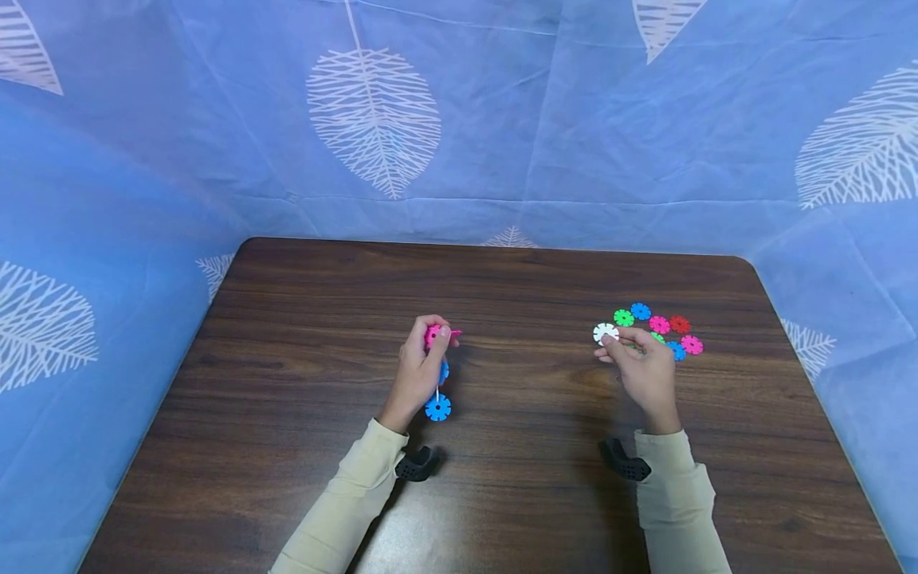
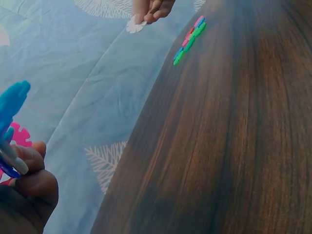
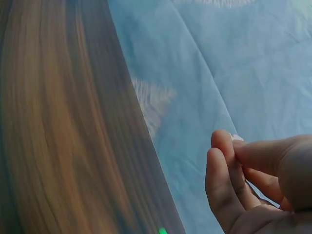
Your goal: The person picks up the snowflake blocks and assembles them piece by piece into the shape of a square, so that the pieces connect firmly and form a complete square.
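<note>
My left hand (image 1: 414,375) grips a joined chain of notched plastic discs above the table's middle. A pink disc (image 1: 432,336) shows at its fingertips, and a blue disc (image 1: 438,407) hangs at the near end, with a white piece edge-on just above. In the left wrist view, the chain's blue disc (image 2: 13,101) juts up beyond the fingers. Between thumb and fingers, my right hand (image 1: 647,381) pinches a white disc (image 1: 606,333), held up beside the loose discs. Only a sliver of the white disc (image 3: 237,137) shows in the right wrist view.
Several loose discs lie grouped at the right, among them a green disc (image 1: 623,318), a blue disc (image 1: 641,311), a red disc (image 1: 680,324) and a pink disc (image 1: 692,344). A blue leaf-patterned cloth (image 1: 473,143) hangs behind the dark wooden table (image 1: 516,494).
</note>
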Demonstrator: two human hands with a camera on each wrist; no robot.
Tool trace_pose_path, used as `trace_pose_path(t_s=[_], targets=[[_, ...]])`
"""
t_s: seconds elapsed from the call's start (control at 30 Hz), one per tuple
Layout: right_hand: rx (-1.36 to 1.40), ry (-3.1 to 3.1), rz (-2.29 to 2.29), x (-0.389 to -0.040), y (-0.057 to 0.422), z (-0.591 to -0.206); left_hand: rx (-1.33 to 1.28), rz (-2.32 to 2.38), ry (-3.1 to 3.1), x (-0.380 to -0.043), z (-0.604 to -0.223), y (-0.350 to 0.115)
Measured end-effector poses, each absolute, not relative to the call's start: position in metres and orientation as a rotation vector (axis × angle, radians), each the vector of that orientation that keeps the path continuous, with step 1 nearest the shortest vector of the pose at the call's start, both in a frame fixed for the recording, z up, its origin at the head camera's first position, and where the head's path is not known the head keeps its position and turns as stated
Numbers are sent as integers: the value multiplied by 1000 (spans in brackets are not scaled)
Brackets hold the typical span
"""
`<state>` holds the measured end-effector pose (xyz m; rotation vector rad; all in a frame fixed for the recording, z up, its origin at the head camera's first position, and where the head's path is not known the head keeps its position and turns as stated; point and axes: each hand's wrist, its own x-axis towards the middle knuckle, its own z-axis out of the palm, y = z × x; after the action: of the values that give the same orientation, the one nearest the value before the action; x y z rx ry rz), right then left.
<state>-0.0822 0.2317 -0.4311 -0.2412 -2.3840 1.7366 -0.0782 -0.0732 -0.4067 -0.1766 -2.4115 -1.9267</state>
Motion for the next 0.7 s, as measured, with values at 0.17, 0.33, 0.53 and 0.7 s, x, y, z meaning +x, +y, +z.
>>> trace_pose_path(t_s=[0.17,0.33,0.53,0.7], targets=[[-216,-2415,1896,-85,213,-430,-223,-1922,-2396,-79,-409,-72],[-174,-2487,1945,-87,192,-426,-231,-1905,-2407,-77,-409,-70],[-76,-2558,1977,-89,171,-419,-328,-1909,-2414,-76,-410,-66],[65,-2641,1948,-88,156,-417,-350,-1926,-2440,-81,-426,-63]])
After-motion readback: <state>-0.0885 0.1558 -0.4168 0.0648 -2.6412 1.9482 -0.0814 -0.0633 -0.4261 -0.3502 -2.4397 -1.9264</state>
